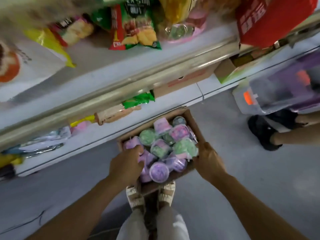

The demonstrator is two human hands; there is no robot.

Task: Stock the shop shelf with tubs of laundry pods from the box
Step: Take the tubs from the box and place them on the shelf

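**Both hands reaching into the open box of pod tubs**

We are looking straight down at an open brown cardboard box (194,118) sitting on the grey floor, which serves as our landmark. Inside it, small round clear-lidded tubs of laundry pods (159,172) are lying jumbled, some on their sides; some are showing purple contents, others green (185,148) or pink.

Our left hand (126,166) is reaching over the box's left edge, its fingers curling down around a lilac tub (131,144) at that side; how firmly it is gripping we cannot tell. Our right hand (207,160) is resting at the box's right edge, its fingers bent over the cardboard wall beside the green tub; whether it is clasping the wall or a tub we cannot tell. The two hands are well apart, with the tubs between them.

Just behind the box, our feet in pale woven sandals (167,191) are standing against its near wall. Directly beyond the box, the white shop shelf (107,134) is running diagonally, carrying green and pink packets (136,101). Above that, a higher shelf is holding bright snack bags (136,26). To the box's right, another person's dark shoe (261,134) is standing near a clear plastic storage bin (270,94).
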